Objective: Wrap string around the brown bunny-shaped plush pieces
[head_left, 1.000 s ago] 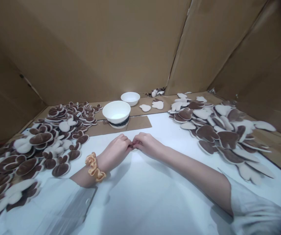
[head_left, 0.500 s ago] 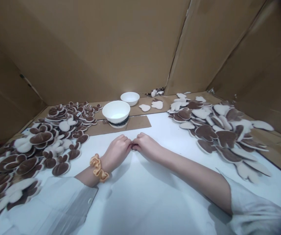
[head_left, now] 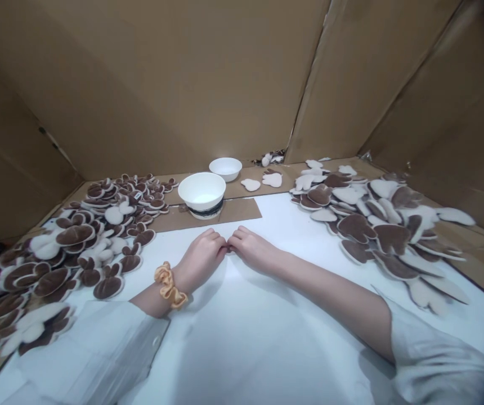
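Observation:
Over the middle of the white tabletop, my left hand and my right hand meet fingertip to fingertip. Both are closed in a pinch. Whatever lies between the fingers is small and mostly hidden; only a dark bit shows, and I cannot tell its kind. An orange scrunchie circles my left wrist. Just beyond the hands stands a white bowl on a dark-banded base.
Brown and white plush bunny-head shapes are heaped at the left. Flat brown and white fabric cutouts pile up at the right. A second white bowl and a few pale cutouts lie behind, before a cardboard wall.
The hands stay together, pinching, with slight finger movement. A small brown and pale edge visible under the fingers before is now more hidden. The view has shifted slightly.

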The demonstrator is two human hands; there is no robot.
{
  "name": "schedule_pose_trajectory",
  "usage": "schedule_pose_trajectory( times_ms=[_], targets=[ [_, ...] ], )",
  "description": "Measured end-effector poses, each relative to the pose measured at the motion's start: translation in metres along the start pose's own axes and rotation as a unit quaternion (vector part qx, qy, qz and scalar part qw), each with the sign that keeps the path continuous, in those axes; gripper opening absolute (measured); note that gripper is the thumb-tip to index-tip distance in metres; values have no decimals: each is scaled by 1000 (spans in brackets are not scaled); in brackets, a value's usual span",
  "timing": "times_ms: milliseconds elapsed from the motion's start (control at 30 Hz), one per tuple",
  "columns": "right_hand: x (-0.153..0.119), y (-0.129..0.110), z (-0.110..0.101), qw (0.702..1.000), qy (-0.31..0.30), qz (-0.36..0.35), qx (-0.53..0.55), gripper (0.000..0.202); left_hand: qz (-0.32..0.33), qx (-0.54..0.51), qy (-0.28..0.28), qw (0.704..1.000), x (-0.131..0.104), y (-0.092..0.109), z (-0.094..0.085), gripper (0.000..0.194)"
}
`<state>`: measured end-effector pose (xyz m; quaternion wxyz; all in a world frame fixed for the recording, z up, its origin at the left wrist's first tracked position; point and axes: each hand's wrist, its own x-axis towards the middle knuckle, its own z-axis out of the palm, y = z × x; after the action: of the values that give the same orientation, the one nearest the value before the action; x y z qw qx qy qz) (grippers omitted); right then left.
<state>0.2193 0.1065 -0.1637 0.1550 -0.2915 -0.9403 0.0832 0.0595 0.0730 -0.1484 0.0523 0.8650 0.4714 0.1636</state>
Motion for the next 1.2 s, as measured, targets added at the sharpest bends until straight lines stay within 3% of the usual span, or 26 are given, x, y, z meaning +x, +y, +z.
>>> schedule_pose_trajectory(
  times_ms=[167,300,533,733,1033,1100,1200],
  targets=[
    [-2,6,2,990,37,74,117,9,14,-27,13,999,-1,-4,5,14],
    [0,1,-2,983,27,120,137,8,18,-39,13,999,-1,-6,5,14],
    [6,-12,-4,991,-42,123,24,12,34,-41,-4,999,0,-9,2,15],
    [7,-19,-4,990,-76,64,-102,16,43,-42,7,998,0,-12,2,15],
    [7,-20,4,989,-55,35,-134,18,5,-15,41,999,-3,-8,4,16],
    [5,-14,4,992,-36,44,-111,16,12,5,62,998,-3,-10,4,16],
    [-1,3,-3,996,5,70,-60,13,5,40,145,989,2,-19,2,16]
  ],
)
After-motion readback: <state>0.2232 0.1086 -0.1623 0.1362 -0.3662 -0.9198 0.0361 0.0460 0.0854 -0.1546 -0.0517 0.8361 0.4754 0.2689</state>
